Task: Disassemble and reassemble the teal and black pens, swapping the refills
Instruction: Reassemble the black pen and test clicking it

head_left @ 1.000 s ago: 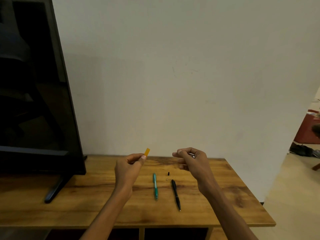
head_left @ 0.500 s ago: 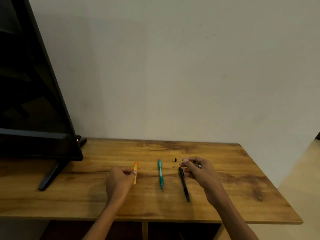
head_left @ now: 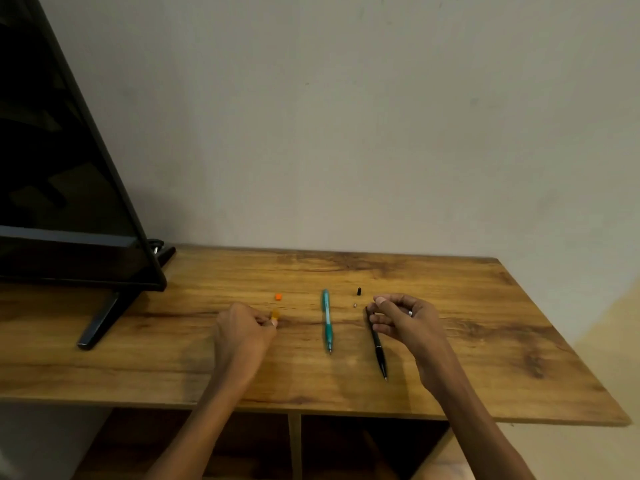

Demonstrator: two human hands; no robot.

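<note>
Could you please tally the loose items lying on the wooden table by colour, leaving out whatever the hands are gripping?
Teal: 1, the teal plastic pen
Black: 2, the slim black pen and the small black cap piece
Orange: 1, the small orange plastic piece
Silver: 1, the tiny silvery metal bit
Total: 5

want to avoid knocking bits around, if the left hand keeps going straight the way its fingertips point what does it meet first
The left hand points away and a little right. It pinches a yellow-orange piece; just beyond lies the small orange cap, likely first, though depth is unclear. The teal pen lies off to the side.
</note>
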